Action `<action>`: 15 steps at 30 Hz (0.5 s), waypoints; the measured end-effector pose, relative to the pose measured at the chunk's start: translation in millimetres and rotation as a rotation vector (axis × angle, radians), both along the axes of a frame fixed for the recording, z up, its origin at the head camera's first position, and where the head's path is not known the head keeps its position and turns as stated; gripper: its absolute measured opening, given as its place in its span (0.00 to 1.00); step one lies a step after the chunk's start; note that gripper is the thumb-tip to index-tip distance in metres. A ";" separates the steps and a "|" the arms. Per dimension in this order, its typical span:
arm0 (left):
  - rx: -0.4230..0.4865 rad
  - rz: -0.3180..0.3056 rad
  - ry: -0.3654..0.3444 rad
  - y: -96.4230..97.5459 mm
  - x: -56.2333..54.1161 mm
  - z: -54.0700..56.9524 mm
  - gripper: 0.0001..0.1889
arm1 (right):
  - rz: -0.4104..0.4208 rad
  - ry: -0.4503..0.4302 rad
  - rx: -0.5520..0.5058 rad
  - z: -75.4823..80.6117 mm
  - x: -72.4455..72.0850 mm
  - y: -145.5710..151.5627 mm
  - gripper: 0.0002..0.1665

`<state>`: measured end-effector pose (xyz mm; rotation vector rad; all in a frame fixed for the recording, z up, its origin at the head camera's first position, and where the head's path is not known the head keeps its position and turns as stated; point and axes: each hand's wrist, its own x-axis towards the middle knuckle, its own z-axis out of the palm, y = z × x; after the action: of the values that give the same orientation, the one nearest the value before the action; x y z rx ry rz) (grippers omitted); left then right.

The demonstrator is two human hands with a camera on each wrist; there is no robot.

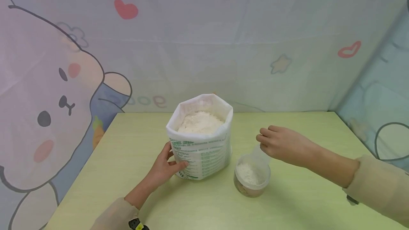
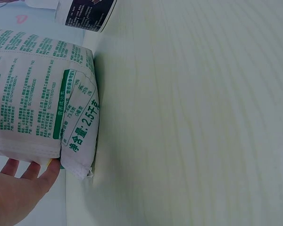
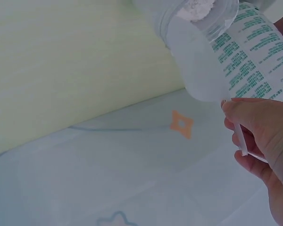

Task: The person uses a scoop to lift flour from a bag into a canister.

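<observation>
A white bag of flour [image 1: 204, 155] with green print stands upright, its top folded open and pale powder [image 1: 200, 122] heaped inside. My left hand [image 1: 163, 169] holds the bag's left side, thumb on the printed front and the other fingers behind. The right hand [image 1: 284, 144] pinches the thin handle of a translucent plastic scoop [image 3: 198, 70]. That scoop's bowl slants down at the rim of a clear round tub [image 1: 252, 188], which holds some white powder [image 1: 247, 174]. In the left wrist view, the tub shows a dark label [image 2: 88, 14].
A pale yellow-green wooden table [image 1: 306, 201] carries the bag and tub. Behind it hangs a light cloth backdrop [image 1: 204, 45] with cartoon prints, continuing along the right side. The tub stands just right of the bag.
</observation>
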<state>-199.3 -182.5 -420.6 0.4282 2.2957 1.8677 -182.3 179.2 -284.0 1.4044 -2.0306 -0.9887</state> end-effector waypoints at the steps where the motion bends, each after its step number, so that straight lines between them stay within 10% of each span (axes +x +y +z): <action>1: 0.000 0.000 0.001 0.0 0.1 0.0 0.40 | -0.001 0.003 0.002 0.1 0.0 -0.3 0.14; 15: 0.003 0.008 0.010 0.1 0.3 -0.5 0.39 | 0.039 0.000 -0.008 1.1 -2.8 -6.4 0.14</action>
<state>-199.0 -182.4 -421.1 0.4303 2.3045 1.8766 -185.0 172.8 -282.8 1.4347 -1.9977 -0.9632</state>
